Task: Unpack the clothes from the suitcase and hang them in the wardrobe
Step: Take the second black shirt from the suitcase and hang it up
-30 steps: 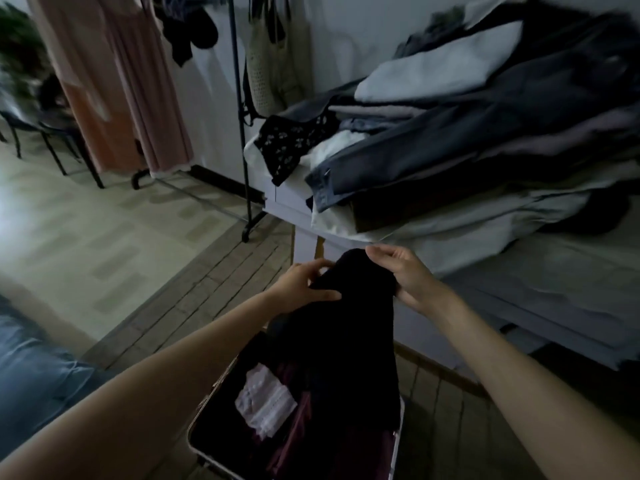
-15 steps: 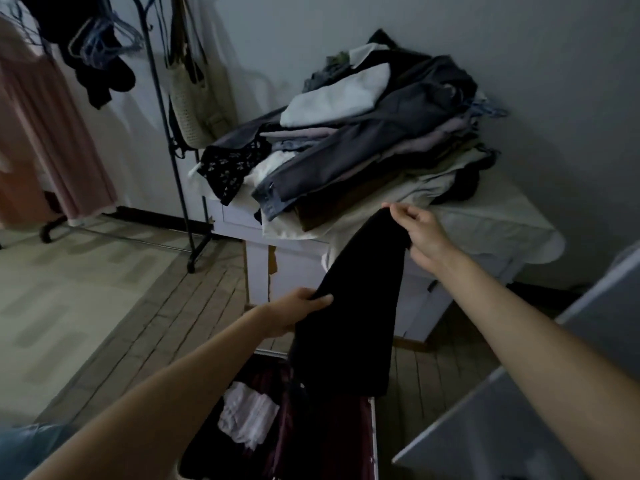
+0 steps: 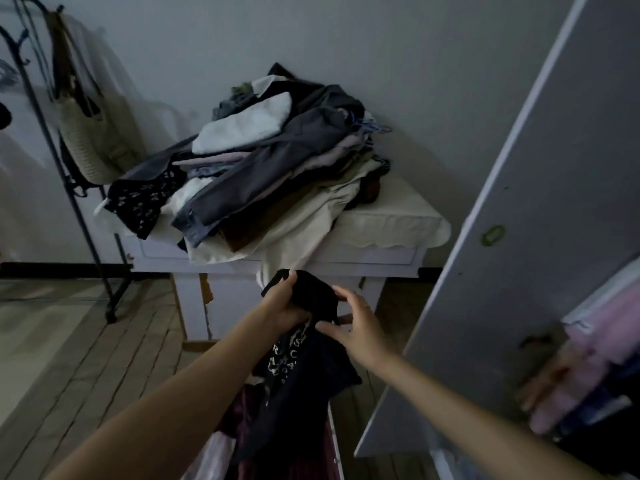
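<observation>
Left hand (image 3: pixel 282 308) grips the bunched black shirt (image 3: pixel 304 362) above the suitcase (image 3: pixel 332 441); right hand (image 3: pixel 356 327) loose beside it — recommend pinching both shoulders level before hanging — wardrobe (image 3: pixel 519 237) right of grip.

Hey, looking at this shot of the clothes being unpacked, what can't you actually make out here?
- Suitcase: head view, mostly covered by the black garment and arms, cut off by the bottom edge.
- Garment's white print: crumpled, unreadable.
- Wardrobe interior: blurred, largely behind the open wardrobe door.
- Right hand: whether it grips the cloth is unclear; left hand grips it.
- Coat rack: top cut off.
</observation>
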